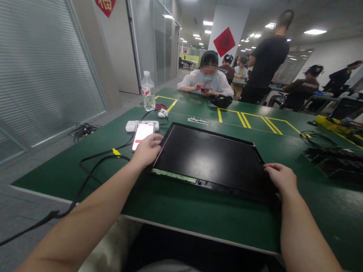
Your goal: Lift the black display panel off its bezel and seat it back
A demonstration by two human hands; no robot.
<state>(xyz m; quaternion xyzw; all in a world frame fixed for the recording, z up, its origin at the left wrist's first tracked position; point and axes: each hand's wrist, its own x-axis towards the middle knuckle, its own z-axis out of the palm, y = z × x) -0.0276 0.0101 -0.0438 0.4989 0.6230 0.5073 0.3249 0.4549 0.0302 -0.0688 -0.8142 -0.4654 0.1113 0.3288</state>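
A black screen panel lies face up on the green table in front of me, with a green circuit strip showing along the left part of its near edge. My left hand grips the panel's left side, fingers curled at the rim. At the opposite side, my right hand pinches the right edge between thumb and fingers. Just beyond my left hand is a phone with a lit screen, propped against a white power strip.
A water bottle, a white plug and small metal pieces are farther back. A black cable runs off the table's left. Dark frames are stacked at right. Across the table sits a person holding a phone.
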